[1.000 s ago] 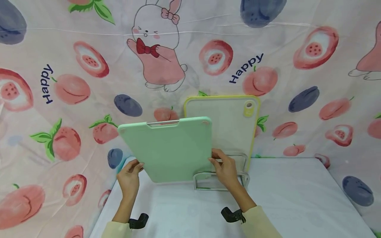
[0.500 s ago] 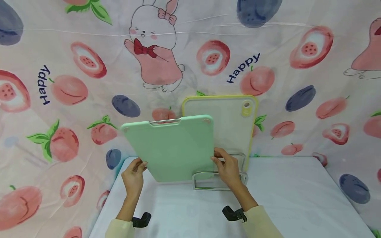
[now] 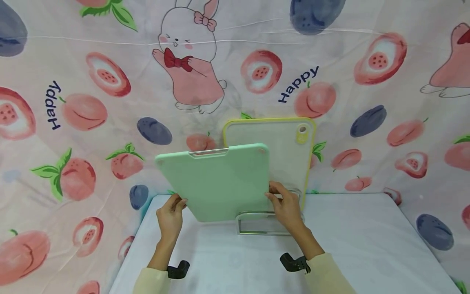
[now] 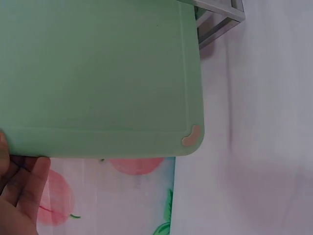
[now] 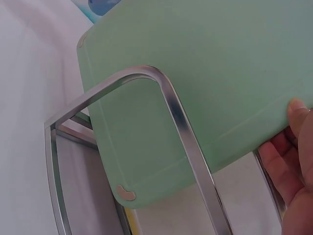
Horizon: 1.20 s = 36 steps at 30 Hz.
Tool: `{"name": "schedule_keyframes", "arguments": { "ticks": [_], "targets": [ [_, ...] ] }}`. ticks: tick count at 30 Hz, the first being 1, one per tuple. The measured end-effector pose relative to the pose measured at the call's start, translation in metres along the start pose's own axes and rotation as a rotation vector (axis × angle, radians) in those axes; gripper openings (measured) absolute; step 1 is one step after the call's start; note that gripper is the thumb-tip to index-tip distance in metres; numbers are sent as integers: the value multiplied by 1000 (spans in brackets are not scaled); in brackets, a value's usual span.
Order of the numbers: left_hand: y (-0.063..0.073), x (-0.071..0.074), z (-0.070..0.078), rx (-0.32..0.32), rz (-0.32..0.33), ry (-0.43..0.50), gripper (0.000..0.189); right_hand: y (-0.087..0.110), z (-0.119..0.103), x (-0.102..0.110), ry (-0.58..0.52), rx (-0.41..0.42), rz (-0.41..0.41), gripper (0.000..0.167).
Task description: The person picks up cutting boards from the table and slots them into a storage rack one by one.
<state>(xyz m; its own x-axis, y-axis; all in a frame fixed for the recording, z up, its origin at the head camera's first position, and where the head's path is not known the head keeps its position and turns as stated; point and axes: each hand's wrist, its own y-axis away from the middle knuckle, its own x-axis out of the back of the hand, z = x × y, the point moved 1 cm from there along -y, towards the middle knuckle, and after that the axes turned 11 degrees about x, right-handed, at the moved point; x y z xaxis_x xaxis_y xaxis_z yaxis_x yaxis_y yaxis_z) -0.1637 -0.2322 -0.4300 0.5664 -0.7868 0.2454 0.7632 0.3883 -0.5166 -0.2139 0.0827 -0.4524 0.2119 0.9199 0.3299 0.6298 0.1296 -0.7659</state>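
A green cutting board [image 3: 216,183] is held up on its long side, a metal handle on its top edge. My left hand [image 3: 170,218] pinches its left edge between thumb and fingers; in the left wrist view the fingers [image 4: 33,188] lie behind that edge. On the opposite edge my right hand [image 3: 286,206] grips the board, the thumb [image 5: 297,115] on the near face. The board's lower right corner is behind the front loop of a metal rack [image 3: 257,234], seen closely in the right wrist view. Whether the board touches the rack's base, I cannot tell.
A pale cutting board with a yellow rim [image 3: 269,134] stands upright in the rack's rear part, partly hidden by the green one. White cloth covers the table [image 3: 352,245]. Behind it hangs a fruit-and-rabbit patterned curtain [image 3: 235,24].
Both hands have shifted the green board a little to the right, so more of it lies behind the rack's front loop. The rack and the yellow-rimmed board stay in place.
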Motion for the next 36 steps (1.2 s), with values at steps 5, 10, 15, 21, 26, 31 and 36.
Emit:
{"name": "schedule_keyframes", "arguments": {
  "ticks": [5, 10, 15, 21, 26, 31, 36],
  "targets": [
    [-2, 0, 4, 36, -42, 1, 11, 0, 1, 0, 9, 14, -19, 31],
    [-4, -3, -1, 68, -64, -6, 12, -1, 3, 3, 6, 12, -17, 29],
    [-9, -11, -25, 78, -68, 15, 12, 0, 6, 7, 5, -1, -20, 30],
    [-10, -17, -28, 86, -70, 33, 11, 1, 10, 13, 23, -22, -31, 32],
    [-10, -25, -24, 78, -89, 44, 12, 2, 13, 19, 54, -20, -22, 32],
    [-8, -30, -21, 81, -108, 46, 12, 6, 14, 25, 66, -3, -12, 32],
    [-7, -35, -17, 89, -126, 54, 13, 7, 14, 33, 82, 57, -8, 34]
  ]
}}
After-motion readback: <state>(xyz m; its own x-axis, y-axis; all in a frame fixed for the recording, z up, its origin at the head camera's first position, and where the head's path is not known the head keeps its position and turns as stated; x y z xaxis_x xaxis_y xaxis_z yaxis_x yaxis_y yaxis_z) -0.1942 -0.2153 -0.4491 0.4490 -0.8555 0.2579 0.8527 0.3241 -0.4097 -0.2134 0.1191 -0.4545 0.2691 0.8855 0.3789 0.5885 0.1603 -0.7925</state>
